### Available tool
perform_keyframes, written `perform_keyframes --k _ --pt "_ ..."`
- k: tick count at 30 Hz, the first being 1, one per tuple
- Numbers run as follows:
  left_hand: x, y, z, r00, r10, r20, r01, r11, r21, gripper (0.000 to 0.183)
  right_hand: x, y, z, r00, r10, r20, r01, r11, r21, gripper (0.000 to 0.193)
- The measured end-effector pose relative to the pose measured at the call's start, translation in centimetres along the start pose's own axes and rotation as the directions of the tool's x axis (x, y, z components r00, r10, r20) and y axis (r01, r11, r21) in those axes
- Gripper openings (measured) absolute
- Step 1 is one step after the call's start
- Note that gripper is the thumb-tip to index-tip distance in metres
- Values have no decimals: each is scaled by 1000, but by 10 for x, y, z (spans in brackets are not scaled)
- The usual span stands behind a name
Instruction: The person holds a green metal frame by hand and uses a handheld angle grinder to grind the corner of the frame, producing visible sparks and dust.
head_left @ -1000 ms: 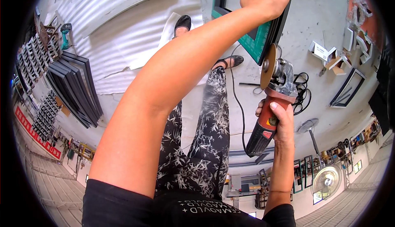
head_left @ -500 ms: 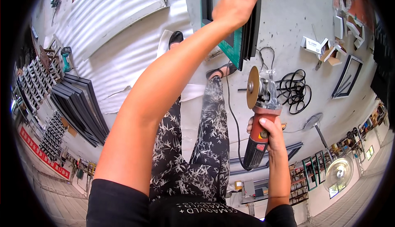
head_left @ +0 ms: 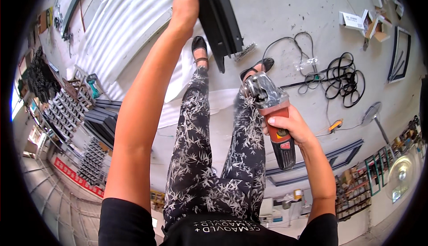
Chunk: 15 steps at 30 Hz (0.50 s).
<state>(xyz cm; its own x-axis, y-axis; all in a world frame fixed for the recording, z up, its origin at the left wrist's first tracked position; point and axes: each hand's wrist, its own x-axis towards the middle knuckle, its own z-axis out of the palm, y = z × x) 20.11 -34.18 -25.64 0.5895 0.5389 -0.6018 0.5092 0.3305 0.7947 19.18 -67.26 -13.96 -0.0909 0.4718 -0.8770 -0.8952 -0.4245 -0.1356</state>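
Head view, looking down the person's own body to a grey concrete floor (head_left: 285, 9). Nearest the camera, a black shirt and black trousers with a white leaf print (head_left: 209, 157) run down to two dark flat shoes. The right hand (head_left: 287, 128) is clenched around the body of an orange and black angle grinder with a grey metal gear head (head_left: 273, 112); the tool is held above the right knee, its head pointing away from the person and its black rear end toward the camera. The left arm stretches forward, and the left hand (head_left: 187, 3) grips the edge of a long dark metal frame section (head_left: 220, 20), which stands tilted just beyond the left foot and runs out of the top of the picture. Beside the frame's lower end lies a short piece of pale metal. Farther right, coiled black cables (head_left: 341, 74) lie on the floor, well apart from the grinder. At far left, white corrugated sheeting (head_left: 125, 23) covers the floor, with stacks of dark frames (head_left: 100, 121) near it.
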Motion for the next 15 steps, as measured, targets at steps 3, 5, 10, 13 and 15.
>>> perform_keyframes --k 3,5,10,13,15 --pt "-7 4 -6 997 -78 10 79 994 -71 64 14 0 -2 1000 17 22 -17 1000 20 43" --pt "-9 5 -10 994 -106 6 106 992 -65 59 22 1 -3 997 23 67 -25 999 28 45" --pt "-11 9 -18 996 -90 12 90 996 -8 52 29 -8 -1 990 38 137 -45 998 50 45" --pt "-12 10 -15 995 -98 -13 98 995 24 50 33 -10 -5 985 42 169 -45 999 14 46" --pt "-11 10 -14 996 -91 6 91 996 22 50 33 -14 -7 983 33 178 -35 999 9 46"
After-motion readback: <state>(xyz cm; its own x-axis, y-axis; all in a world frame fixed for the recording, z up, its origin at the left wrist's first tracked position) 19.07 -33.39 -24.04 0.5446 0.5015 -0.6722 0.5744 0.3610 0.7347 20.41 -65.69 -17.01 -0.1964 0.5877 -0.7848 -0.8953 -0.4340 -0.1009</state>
